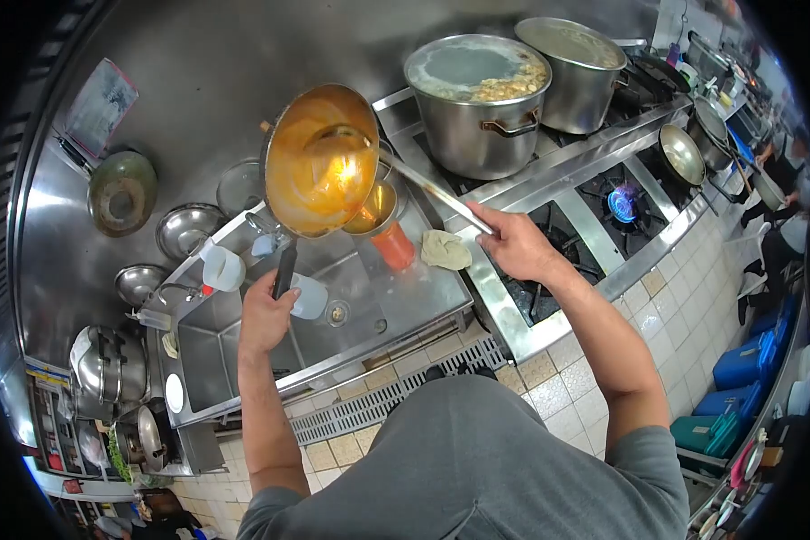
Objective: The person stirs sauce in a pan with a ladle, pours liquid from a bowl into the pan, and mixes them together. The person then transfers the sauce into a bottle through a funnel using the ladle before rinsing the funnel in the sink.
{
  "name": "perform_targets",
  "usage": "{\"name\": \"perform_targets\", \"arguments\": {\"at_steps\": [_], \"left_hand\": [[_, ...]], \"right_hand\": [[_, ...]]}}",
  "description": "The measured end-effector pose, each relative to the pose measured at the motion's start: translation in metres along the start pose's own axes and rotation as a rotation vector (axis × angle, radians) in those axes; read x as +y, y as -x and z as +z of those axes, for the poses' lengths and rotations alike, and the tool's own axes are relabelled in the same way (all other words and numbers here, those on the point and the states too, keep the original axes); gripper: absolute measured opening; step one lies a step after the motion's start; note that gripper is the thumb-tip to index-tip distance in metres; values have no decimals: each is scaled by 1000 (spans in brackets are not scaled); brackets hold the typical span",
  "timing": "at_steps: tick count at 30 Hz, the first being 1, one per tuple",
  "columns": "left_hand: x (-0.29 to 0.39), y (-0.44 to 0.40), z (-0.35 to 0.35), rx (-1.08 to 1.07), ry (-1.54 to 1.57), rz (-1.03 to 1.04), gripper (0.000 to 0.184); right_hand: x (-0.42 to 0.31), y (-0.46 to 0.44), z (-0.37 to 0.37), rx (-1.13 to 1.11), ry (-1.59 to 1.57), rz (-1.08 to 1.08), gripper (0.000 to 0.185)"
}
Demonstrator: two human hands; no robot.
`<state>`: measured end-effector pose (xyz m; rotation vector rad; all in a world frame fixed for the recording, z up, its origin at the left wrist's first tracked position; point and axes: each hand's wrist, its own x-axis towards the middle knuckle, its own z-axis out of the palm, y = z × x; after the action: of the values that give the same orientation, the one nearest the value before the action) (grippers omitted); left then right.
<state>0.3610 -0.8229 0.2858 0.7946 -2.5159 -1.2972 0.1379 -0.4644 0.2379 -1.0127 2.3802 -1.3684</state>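
My left hand is closed round the black handle of a wok, which is tilted up on its side above the sink counter. Orange sauce coats the inside of the wok. In my right hand is the long metal handle of a ladle; its head reaches into the wok against the sauced surface. Just under the wok's right rim is a metal bowl with a golden-orange inside, partly hidden. Beside it stands a container of orange-red contents, and a crumpled cloth lies to its right.
Two large stockpots stand at the back of the stove. A blue flame burns on a front-right burner. White plastic jugs sit by the sink. Other people are at the far right.
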Motion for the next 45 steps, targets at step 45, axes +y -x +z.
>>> {"name": "perform_targets", "arguments": {"at_steps": [45], "left_hand": [[-5, -10, 7, 59, -136, 69, 32]], "right_hand": [[-41, -3, -86, -220, 528, -11, 60]]}}
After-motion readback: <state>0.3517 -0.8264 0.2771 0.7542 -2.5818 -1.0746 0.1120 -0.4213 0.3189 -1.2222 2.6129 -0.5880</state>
